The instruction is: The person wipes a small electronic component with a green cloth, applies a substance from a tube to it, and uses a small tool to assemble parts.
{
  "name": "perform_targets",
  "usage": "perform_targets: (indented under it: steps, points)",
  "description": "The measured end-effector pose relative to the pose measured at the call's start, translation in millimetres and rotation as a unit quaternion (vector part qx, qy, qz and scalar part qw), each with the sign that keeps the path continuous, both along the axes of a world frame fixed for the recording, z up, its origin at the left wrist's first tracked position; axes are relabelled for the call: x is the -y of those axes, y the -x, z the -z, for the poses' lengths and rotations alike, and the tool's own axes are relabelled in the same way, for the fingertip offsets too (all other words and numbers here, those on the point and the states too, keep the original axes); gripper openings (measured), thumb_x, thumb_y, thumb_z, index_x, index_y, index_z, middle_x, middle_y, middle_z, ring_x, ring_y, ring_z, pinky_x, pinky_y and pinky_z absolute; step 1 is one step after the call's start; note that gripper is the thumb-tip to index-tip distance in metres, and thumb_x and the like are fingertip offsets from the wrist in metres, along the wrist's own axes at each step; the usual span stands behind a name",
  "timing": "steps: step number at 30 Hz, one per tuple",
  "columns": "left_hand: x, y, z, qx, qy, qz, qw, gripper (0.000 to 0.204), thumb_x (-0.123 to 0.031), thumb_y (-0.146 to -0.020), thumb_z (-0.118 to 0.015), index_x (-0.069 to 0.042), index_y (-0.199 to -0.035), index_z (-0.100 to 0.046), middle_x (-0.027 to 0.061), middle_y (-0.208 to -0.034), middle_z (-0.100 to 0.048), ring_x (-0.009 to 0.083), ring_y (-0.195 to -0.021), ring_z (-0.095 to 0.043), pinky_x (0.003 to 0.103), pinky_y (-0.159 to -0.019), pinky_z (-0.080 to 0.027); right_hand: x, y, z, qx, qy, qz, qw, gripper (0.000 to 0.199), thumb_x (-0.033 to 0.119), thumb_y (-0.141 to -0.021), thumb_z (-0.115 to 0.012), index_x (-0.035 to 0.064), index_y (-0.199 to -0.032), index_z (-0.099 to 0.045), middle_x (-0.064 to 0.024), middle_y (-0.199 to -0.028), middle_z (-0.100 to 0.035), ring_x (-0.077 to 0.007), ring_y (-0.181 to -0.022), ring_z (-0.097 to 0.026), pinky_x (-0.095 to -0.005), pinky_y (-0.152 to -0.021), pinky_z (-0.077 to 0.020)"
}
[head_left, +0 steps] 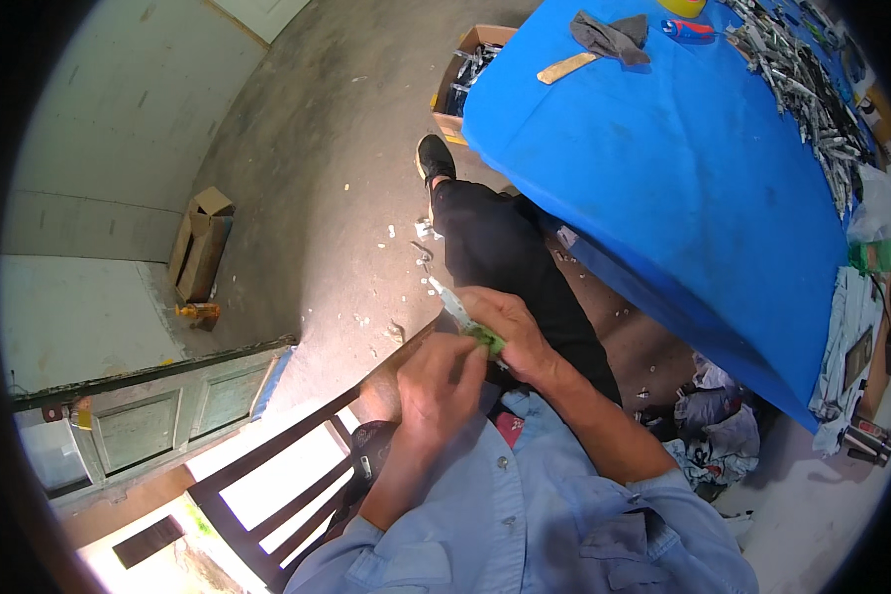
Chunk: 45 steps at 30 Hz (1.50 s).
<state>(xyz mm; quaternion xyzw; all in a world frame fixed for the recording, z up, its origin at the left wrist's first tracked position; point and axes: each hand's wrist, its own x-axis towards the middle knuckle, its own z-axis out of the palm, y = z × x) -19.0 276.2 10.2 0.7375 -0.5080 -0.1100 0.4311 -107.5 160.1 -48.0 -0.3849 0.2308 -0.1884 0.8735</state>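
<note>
In front of my lap, my right hand (513, 332) is closed round a narrow white piece (451, 302) whose pointed end sticks out toward the floor. Something small and bright green (486, 338) shows at its lower end, between my two hands. The fingers of my left hand (438, 384) are pinched together against this green part, so both hands grip the same piece. Its exact kind is too small to tell, and my fingers hide much of it.
A blue-covered table (653, 148) stands to the right, bearing a pile of slim metallic pieces (802, 89), a grey cloth (609, 38) and a red-and-blue tool handle (688, 31). A cardboard box (448, 94) sits beside it. Crumpled cloths (713, 426) lie below; a wooden chair (277, 485) is at left.
</note>
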Motion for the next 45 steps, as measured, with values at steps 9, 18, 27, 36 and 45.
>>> perform_targets:
  steps: [9, 18, 27, 36, 45]
  points:
    - [21.0, -27.1, 11.7, 0.032, 0.009, -0.084, 0.996, 0.006, -0.001, -0.093, -0.073, 0.002, -0.097, -0.070, 0.0142, -0.083, -0.072, 0.0210, -0.070, -0.070, 0.033, -0.065, -0.054, 0.3, -1.8, -0.4, -0.058, 0.034, -0.027, 0.997, 0.037, 0.024, -0.113, -0.045, -0.0026, -0.113, -0.072, -0.0015, -0.089, -0.066, -0.0059, -0.079, -0.059, -0.0264, -0.070, -0.0488]
    - [27.0, -52.5, 8.8, -0.117, -0.040, -0.169, 0.978, 0.012, -0.007, -0.096, -0.073, 0.005, -0.099, -0.071, 0.0062, -0.079, -0.071, 0.0099, -0.069, -0.062, 0.026, -0.062, -0.051, 1.6, 1.1, 0.4, -0.009, -0.005, -0.043, 0.999, 0.036, 0.029, -0.115, -0.043, 0.0019, -0.111, -0.066, -0.0004, -0.078, -0.061, -0.0064, -0.061, -0.053, -0.0243, -0.054, -0.0433]
    - [2.1, -5.7, -6.3, -0.026, 0.000, 0.011, 1.000, 0.015, 0.001, -0.083, -0.081, -0.002, -0.097, -0.074, 0.0143, -0.089, -0.074, 0.0259, -0.077, -0.073, 0.034, -0.068, -0.058, -0.9, -3.4, 2.8, -0.044, 0.011, 0.009, 0.999, 0.038, 0.024, -0.114, -0.046, -0.0034, -0.135, -0.062, -0.0015, -0.106, -0.067, -0.0069, -0.095, -0.060, -0.0247, -0.084, -0.0508]
    - [15.2, -20.6, 9.5, 0.069, 0.008, -0.032, 0.997, 0.011, 0.002, -0.090, -0.075, 0.001, -0.098, -0.068, 0.0168, -0.084, -0.068, 0.0298, -0.069, -0.069, 0.036, -0.063, -0.054, -4.1, -7.6, 6.5, -0.066, 0.114, 0.026, 0.991, 0.037, 0.024, -0.114, -0.048, -0.0050, -0.127, -0.068, -0.0036, -0.102, -0.070, -0.0086, -0.094, -0.062, -0.0262, -0.084, -0.0517]
    - [32.4, -47.2, 21.3, -0.007, 0.029, -0.134, 0.991, 0.009, -0.005, -0.096, -0.073, 0.003, -0.099, -0.070, 0.0140, -0.084, -0.074, 0.0168, -0.071, -0.070, 0.030, -0.065, -0.055, 2.2, 2.1, -11.0, -0.041, -0.029, -0.031, 0.998, 0.039, 0.026, -0.114, -0.046, -0.0023, -0.131, -0.065, -0.0013, -0.082, -0.063, -0.0059, -0.061, -0.055, -0.0240, -0.054, -0.0459]
